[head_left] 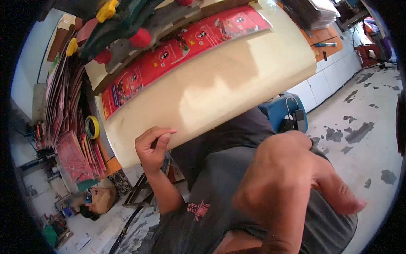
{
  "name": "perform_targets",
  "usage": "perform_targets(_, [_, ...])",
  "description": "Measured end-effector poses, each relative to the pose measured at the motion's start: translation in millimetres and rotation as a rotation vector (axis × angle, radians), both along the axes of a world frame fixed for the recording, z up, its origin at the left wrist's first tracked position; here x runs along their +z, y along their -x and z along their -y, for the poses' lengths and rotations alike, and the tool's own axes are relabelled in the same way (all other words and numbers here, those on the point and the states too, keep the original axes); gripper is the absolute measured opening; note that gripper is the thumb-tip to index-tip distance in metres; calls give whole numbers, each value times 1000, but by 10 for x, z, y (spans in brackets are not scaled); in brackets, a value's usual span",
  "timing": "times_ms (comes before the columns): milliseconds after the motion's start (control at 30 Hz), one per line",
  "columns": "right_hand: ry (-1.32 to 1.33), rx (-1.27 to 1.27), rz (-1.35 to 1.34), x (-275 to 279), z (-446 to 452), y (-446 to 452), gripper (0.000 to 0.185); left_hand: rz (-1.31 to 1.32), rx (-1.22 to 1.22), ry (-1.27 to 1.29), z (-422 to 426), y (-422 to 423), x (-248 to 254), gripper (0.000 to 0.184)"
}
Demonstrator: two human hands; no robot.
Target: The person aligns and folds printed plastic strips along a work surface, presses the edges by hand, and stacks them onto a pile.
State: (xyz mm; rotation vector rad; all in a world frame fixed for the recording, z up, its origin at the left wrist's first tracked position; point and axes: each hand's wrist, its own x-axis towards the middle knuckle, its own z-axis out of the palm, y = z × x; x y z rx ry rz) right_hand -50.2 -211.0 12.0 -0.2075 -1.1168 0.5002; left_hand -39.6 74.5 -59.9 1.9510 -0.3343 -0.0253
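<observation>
My left hand [153, 149] is at the near edge of a cream-coloured board or sheet [220, 99]. Its fingers are curled in with the thumb close to the index finger, and nothing shows between them. Large and slightly blurred, my right hand [283, 178] is raised close to the camera, thumb spread away from the fingers. It holds nothing visible, and some of its fingers are hidden. Along the far part of the cream surface lies a long red printed sheet [182, 53] with pictures, partly under a dark green machine frame [122, 31] with red and yellow knobs.
Stacked red printed pieces [63, 106] stand at the left beside a yellow tape roll [91, 127]. A blue stool [283, 108] with a dark device and white cable is at the right. Another person [101, 197] is low at the lower left. Paper stacks [319, 12] sit top right.
</observation>
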Motion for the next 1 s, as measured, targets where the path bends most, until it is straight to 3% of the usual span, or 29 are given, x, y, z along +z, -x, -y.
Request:
perform_targets(333, [-218, 63, 23, 255, -112, -145, 69, 36, -6, -52, 9, -18, 43, 9])
perform_targets(533, [415, 221, 245, -220, 17, -307, 90, 63, -11, -82, 28, 5, 58, 8])
perform_targets(633, [841, -7, 302, -244, 97, -262, 29, 75, -20, -94, 19, -1, 34, 8])
perform_targets(667, [857, -9, 299, -298, 133, -267, 29, 88, -31, -96, 7, -3, 19, 8])
perform_targets(733, [1057, -148, 545, -454, 227, -266, 24, 110, -39, -88, 3, -7, -10, 8])
perform_targets(1000, [1245, -214, 579, -433, 338, -298, 25, 127, -76, -92, 19, -14, -14, 7])
